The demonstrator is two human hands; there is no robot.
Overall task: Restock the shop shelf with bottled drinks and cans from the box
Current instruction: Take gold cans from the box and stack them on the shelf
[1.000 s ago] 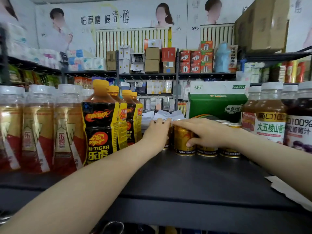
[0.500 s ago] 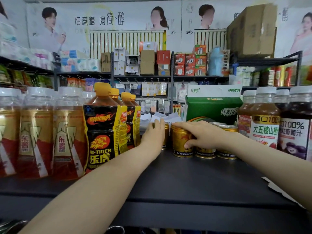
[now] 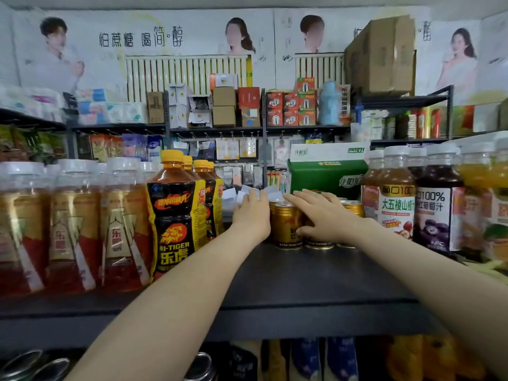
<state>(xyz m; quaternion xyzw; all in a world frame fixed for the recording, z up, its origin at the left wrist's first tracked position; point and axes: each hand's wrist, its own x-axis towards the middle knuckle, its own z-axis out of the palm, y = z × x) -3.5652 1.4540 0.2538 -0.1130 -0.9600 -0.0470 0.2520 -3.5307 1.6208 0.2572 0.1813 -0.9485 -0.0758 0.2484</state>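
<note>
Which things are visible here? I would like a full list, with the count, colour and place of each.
gold cans: at least four, gold, middle rear.
Hi-Tiger bottles: four visible, black-yellow, left of cans.
white-capped bottles: at least three, red-gold labels, far left.
juice bottles: several, brown, purple, orange, right.
carton: one, green-white, behind cans.
shelf: one, dark grey, under all.
left hand: one, bare, beside cans' left.
right hand: one, bare, resting over can tops.

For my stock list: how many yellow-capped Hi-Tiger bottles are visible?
4: the front bottle, then second, third and fourth lined behind it, left of the left hand. More may be hidden.
</note>
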